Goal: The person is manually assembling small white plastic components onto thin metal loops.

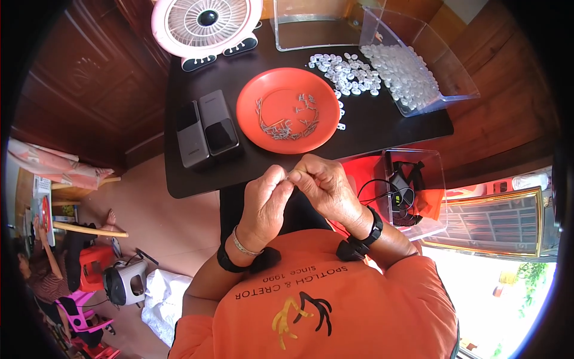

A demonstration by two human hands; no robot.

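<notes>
My left hand (263, 206) and my right hand (329, 186) meet at the fingertips, just in front of the table's near edge. Both are closed in a pinch, thumbs against forefingers; whatever lies between them is too small or hidden to make out. Beyond them on the dark table (376, 137) rests an orange-red plate (248, 113). Small thin silvery metal pieces (281, 130) lie in it, mostly along its near side. Right of the plate, many small whitish oval pieces (347, 73) are scattered, a few close against its rim.
A transparent bin (457, 90) full of similar pieces stands at the right. Left of the plate are two grey flat devices (194, 146); behind it, a pink fan (207, 19). Below the table's right side, a transparent box (439, 209) holds black straps and cables. Another person (54, 275) sits far left.
</notes>
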